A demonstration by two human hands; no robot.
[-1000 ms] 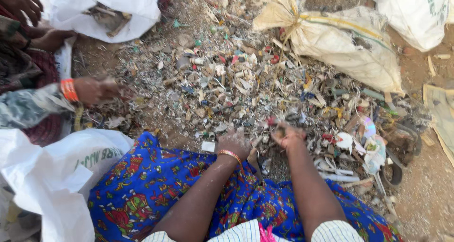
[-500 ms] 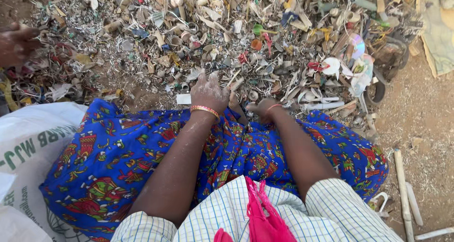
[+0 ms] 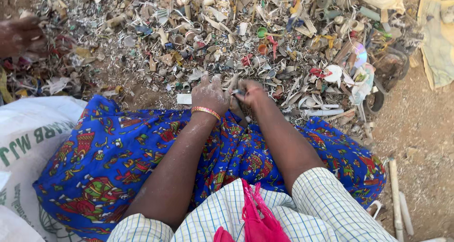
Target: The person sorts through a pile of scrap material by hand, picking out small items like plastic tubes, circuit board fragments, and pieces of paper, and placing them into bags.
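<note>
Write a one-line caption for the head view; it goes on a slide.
Left hand and right hand pick through a heap of plastic scraps above a blue patterned skirt.

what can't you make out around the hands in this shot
Head view:
- The small piece pinched in the right hand: too small, covered by its fingers.
- Left hand palm and anything under it: hidden by its own back.
- Another person's hand at the left edge: blurred, cut off.
- White sack: cut by the left edge, contents unseen.
- Scrap pile: single pieces mostly too small to name.

Mixed plastic scraps (image 3: 265, 48) heaped on dirt; seemingly mostly whitish.
</note>
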